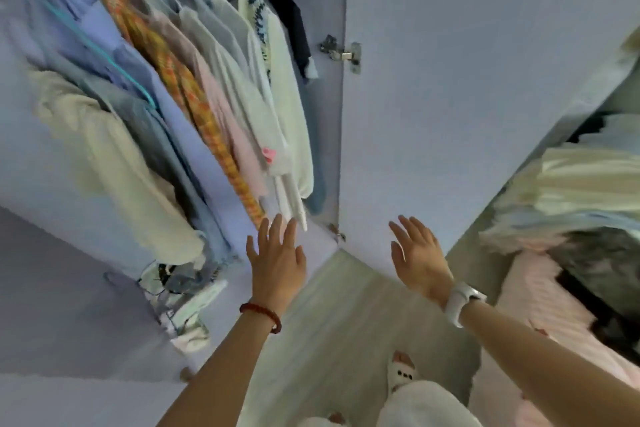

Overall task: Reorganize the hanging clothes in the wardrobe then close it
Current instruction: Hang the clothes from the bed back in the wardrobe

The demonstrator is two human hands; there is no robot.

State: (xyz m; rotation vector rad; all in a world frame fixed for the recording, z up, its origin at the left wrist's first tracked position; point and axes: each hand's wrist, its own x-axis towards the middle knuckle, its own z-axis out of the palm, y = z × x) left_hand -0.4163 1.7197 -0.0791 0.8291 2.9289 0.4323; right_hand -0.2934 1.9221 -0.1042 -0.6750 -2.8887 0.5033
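Bare and holding nothing, the left hand reaches forward with its fingers straight and slightly spread, its fingertips just below the hems of the hanging clothes; whether they touch the cloth cannot be told. A red bead bracelet circles that wrist. The right hand is likewise spread and empty, palm turned toward the open wardrobe door, close to its lower part, though contact cannot be made out; a white watch sits on its wrist. Both forearms rise from the bottom edge and angle inward toward the wardrobe. Inside it the clothes hang in a tight row on white hangers: an orange checked piece, a pale pink one, several white ones, a dark navy one at the far end and blue shirts on a teal hanger nearer the left, with a cream garment slumped low. A metal hinge joins the door to the cabinet side. More crumpled clothing lies at the wardrobe's bottom left. Pale wood-look floor runs beneath the hands, where a socked foot and white trousers show. To the right lies a bed with pink striped bedding and piled fabric.
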